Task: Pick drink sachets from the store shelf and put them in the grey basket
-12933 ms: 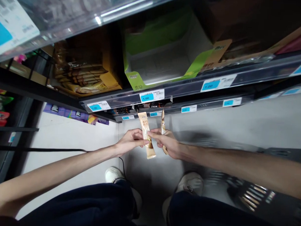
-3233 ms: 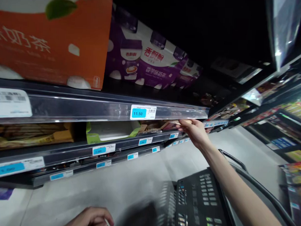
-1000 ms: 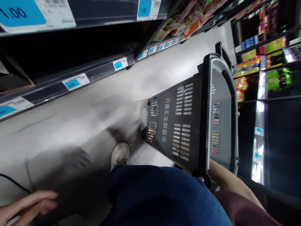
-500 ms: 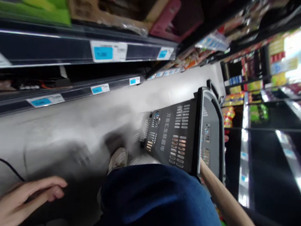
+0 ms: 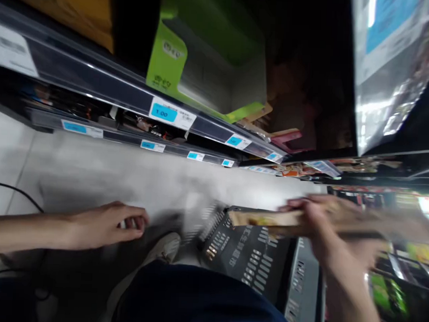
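My right hand (image 5: 333,235) is closed around a long, tan cardboard box (image 5: 269,218), smeared by motion, with a yellowish patch at its near end. Behind and below the box stands a dark grey shopping basket (image 5: 232,251) with slotted sides and pale printed characters. Over the floor at the left hangs my left hand (image 5: 119,226), its fingers loosely curled and the thumb apart, holding nothing. An open green display box (image 5: 167,60), pale inside, sits on the shelf above.
A dark shelf edge (image 5: 114,89) with blue and white price tags crosses the view, with a lower shelf (image 5: 124,139) beneath it. A pink box (image 5: 287,137) sits farther along. A black cable (image 5: 16,189) lies at the left; more stocked shelves stand at the right.
My right hand, before reaching down at the basket, is now raised in front of it with a cardboard box. My left hand has moved right and up. The view has turned toward the green box.
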`<state>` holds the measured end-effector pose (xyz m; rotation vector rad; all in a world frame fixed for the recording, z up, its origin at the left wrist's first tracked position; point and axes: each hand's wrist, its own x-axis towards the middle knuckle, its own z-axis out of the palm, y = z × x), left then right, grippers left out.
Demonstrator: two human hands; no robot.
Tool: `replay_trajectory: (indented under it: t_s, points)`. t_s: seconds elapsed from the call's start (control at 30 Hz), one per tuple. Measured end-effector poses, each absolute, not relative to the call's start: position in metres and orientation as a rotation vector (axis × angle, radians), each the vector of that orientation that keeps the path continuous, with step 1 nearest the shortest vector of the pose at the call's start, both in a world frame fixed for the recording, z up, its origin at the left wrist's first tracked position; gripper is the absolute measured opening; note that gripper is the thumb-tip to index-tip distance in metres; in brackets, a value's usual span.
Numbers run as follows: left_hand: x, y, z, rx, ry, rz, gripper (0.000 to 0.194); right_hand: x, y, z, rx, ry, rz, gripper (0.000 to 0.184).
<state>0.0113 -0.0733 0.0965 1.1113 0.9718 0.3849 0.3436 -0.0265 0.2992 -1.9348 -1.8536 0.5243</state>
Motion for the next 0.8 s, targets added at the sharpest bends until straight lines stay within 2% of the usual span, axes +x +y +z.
replay_trajectory:
  t_s: [0.1, 0.13, 0.2, 0.3, 0.43, 0.6, 0.8]
  points:
    - [0.012, -0.062, 0.104, 0.915, 0.899, 0.435, 0.048, 0.262, 0.012, 0.233, -1.557, -1.713, 1.479, 0.018]
    - [0.011, -0.059, 0.104, 0.855, 0.877, 0.455, 0.054, 0.24, 0.018, 0.209, -1.471, -1.69, 1.66, 0.022]
    - [0.007, -0.055, 0.101, 0.803, 0.858, 0.491, 0.053, 0.203, 0.021, 0.165, -1.357, -1.649, 1.848, 0.028]
    - [-0.005, -0.054, 0.089, 0.799, 0.934, 0.562, 0.042, 0.171, 0.009, 0.114, -1.306, -1.499, 1.949, 0.034]
    - [-0.021, -0.06, 0.067, 0.75, 1.049, 0.462, 0.041, 0.166, -0.011, 0.075, -1.431, -1.119, 2.019, 0.04]
    - [-0.029, -0.064, 0.048, 0.825, 1.049, 0.299, 0.03, 0.188, -0.025, 0.053, -1.664, -0.991, 1.956, 0.042]
    - [-0.022, -0.061, 0.045, 0.75, 1.047, 0.361, 0.028, 0.197, -0.021, 0.044, -1.711, -0.987, 1.813, 0.039]
